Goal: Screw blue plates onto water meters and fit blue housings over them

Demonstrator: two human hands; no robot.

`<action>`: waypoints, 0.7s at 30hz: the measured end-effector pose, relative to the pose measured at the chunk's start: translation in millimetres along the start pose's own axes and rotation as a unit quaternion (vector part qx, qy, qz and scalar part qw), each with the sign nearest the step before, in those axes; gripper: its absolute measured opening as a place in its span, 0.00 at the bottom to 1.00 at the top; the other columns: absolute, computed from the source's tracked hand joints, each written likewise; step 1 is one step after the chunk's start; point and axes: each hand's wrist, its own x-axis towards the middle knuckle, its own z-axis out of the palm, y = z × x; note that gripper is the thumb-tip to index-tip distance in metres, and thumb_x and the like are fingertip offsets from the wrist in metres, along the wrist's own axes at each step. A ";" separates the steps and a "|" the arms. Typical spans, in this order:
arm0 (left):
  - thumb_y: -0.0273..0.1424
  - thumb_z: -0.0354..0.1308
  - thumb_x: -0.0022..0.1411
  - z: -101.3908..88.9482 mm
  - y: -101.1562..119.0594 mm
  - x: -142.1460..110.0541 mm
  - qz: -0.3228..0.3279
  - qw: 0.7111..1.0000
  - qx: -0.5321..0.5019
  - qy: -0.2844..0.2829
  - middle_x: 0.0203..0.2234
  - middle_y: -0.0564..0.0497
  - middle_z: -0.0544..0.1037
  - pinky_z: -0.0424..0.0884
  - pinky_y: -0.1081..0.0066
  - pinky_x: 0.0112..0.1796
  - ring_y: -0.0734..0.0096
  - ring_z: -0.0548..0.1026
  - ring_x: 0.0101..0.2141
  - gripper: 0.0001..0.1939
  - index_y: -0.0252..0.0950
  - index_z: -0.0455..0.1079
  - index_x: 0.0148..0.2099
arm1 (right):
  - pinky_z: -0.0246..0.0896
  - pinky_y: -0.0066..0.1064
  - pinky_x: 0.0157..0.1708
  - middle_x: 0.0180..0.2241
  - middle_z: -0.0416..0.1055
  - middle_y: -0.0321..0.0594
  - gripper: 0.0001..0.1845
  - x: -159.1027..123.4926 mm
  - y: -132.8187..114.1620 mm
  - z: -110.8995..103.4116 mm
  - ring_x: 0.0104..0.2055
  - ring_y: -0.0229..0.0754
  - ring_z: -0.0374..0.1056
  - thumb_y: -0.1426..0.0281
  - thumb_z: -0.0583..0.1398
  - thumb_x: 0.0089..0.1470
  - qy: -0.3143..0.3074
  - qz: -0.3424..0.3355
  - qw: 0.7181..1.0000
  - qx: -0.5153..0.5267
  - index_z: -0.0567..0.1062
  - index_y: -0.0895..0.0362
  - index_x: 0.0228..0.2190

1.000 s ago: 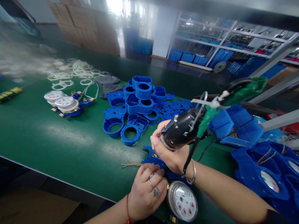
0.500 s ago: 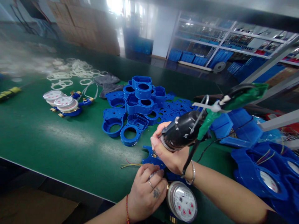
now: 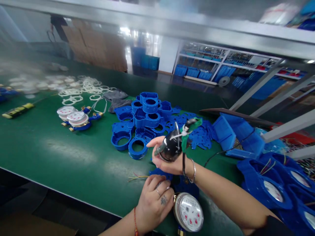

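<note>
My right hand (image 3: 167, 160) is closed round a black powered screwdriver (image 3: 172, 147) with a green-taped cable, its tip pointing down and left over a blue plastic part (image 3: 157, 172) on the green table. My left hand (image 3: 154, 200) has its fingers curled down onto that blue part, beside a water meter (image 3: 189, 212) with a white dial. Thin coloured wires (image 3: 137, 178) stick out to the left of the left hand's fingers.
A pile of blue plastic housings (image 3: 142, 119) lies in the middle of the green table (image 3: 61, 154). Two more meters (image 3: 76, 119) and white rings (image 3: 81, 88) lie at the left. Blue bins (image 3: 233, 137) and meters in blue covers (image 3: 273, 186) sit at right.
The view has tilted up and pulled back. My right hand with the screwdriver now appears lower and smaller, close over the blue part. My left hand stays on the part.
</note>
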 end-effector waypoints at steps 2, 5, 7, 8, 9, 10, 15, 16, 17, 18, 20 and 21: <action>0.23 0.54 0.61 -0.2 1.0 0.2 -0.003 1.000 0.001 0.002 0.36 0.48 0.77 0.68 0.63 0.43 0.64 0.72 0.41 0.05 0.34 0.70 0.38 | 0.59 0.26 0.19 0.19 0.65 0.27 0.14 0.4 -5.8 -11.8 0.18 0.33 0.60 0.71 0.60 0.43 -0.037 -0.049 0.996 0.060 0.70 0.55 0.36; 0.23 0.53 0.62 0.6 1.1 -0.8 0.000 1.000 -0.001 -0.002 0.37 0.48 0.77 0.68 0.61 0.44 0.62 0.72 0.42 0.06 0.34 0.70 0.39 | 0.59 0.27 0.21 0.19 0.64 0.27 0.13 -6.7 -24.2 -38.1 0.19 0.33 0.61 0.69 0.61 0.49 0.049 -0.144 0.977 0.149 0.70 0.52 0.39; 0.23 0.53 0.62 1.5 0.6 -1.6 0.003 1.000 -0.007 0.000 0.38 0.47 0.77 0.68 0.60 0.44 0.62 0.72 0.42 0.06 0.34 0.70 0.40 | 0.60 0.28 0.22 0.18 0.64 0.28 0.11 -15.5 -38.5 -59.3 0.19 0.33 0.61 0.67 0.63 0.49 0.161 -0.162 0.963 0.142 0.72 0.52 0.37; 0.23 0.54 0.62 2.0 0.4 -1.9 0.004 1.000 -0.011 0.005 0.38 0.47 0.77 0.68 0.60 0.44 0.62 0.72 0.42 0.06 0.34 0.70 0.40 | 0.60 0.28 0.22 0.17 0.64 0.28 0.10 -20.7 -43.9 -70.3 0.19 0.33 0.61 0.67 0.64 0.47 0.219 -0.150 0.957 0.114 0.73 0.54 0.35; 0.23 0.54 0.62 2.3 0.3 -2.0 0.004 1.000 -0.015 0.010 0.38 0.47 0.77 0.68 0.61 0.44 0.62 0.72 0.42 0.06 0.34 0.70 0.40 | 0.60 0.28 0.22 0.17 0.64 0.29 0.11 -26.5 -47.1 -81.2 0.18 0.34 0.61 0.67 0.65 0.46 0.269 -0.120 0.953 0.078 0.73 0.55 0.33; 0.22 0.54 0.62 2.6 0.2 -2.0 0.002 1.000 -0.020 0.014 0.38 0.47 0.77 0.68 0.61 0.44 0.62 0.72 0.42 0.06 0.34 0.70 0.40 | 0.60 0.28 0.22 0.17 0.64 0.29 0.12 -32.9 -47.3 -91.7 0.18 0.34 0.61 0.67 0.66 0.44 0.309 -0.078 0.947 0.038 0.73 0.56 0.33; 0.22 0.55 0.63 3.8 0.4 -2.0 -0.002 1.000 -0.021 0.016 0.38 0.48 0.77 0.67 0.61 0.45 0.62 0.71 0.42 0.05 0.35 0.71 0.40 | 0.61 0.27 0.21 0.20 0.66 0.31 0.21 -69.9 -4.4 -128.2 0.20 0.35 0.64 0.59 0.65 0.43 0.373 0.193 0.906 -0.051 0.69 0.59 0.36; 0.22 0.56 0.62 3.9 0.4 -2.2 -0.003 1.000 -0.020 0.013 0.38 0.48 0.77 0.67 0.60 0.45 0.61 0.71 0.42 0.05 0.35 0.71 0.40 | 0.63 0.28 0.22 0.20 0.66 0.32 0.20 -77.1 9.3 -131.3 0.20 0.35 0.64 0.58 0.64 0.46 0.375 0.225 0.898 -0.055 0.68 0.59 0.35; 0.22 0.56 0.62 3.8 0.4 -2.3 -0.004 1.000 -0.019 0.009 0.38 0.48 0.77 0.67 0.60 0.45 0.61 0.71 0.42 0.05 0.35 0.71 0.40 | 0.64 0.28 0.23 0.21 0.66 0.33 0.18 -83.8 23.1 -133.2 0.21 0.36 0.65 0.58 0.62 0.49 0.377 0.248 0.890 -0.063 0.68 0.60 0.33; 0.22 0.56 0.62 3.5 0.4 -2.3 -0.005 1.000 -0.019 0.004 0.38 0.47 0.77 0.67 0.60 0.45 0.61 0.71 0.42 0.05 0.35 0.71 0.40 | 0.65 0.29 0.24 0.21 0.67 0.34 0.16 -89.6 36.2 -134.3 0.22 0.36 0.66 0.59 0.60 0.52 0.378 0.267 0.884 -0.076 0.67 0.60 0.32; 0.22 0.56 0.62 2.3 0.7 -1.9 -0.003 1.000 -0.018 0.000 0.38 0.47 0.77 0.67 0.60 0.44 0.61 0.71 0.42 0.05 0.35 0.71 0.40 | 0.66 0.29 0.26 0.24 0.68 0.35 0.13 -98.5 58.8 -135.2 0.25 0.36 0.68 0.62 0.57 0.58 0.372 0.301 0.871 -0.116 0.68 0.61 0.34; 0.22 0.56 0.62 1.5 0.9 -1.4 -0.002 1.000 -0.017 0.000 0.37 0.47 0.77 0.67 0.60 0.44 0.61 0.71 0.42 0.05 0.34 0.71 0.39 | 0.67 0.29 0.28 0.26 0.69 0.35 0.13 -101.5 68.0 -135.6 0.26 0.36 0.68 0.62 0.56 0.60 0.365 0.316 0.864 -0.142 0.69 0.61 0.35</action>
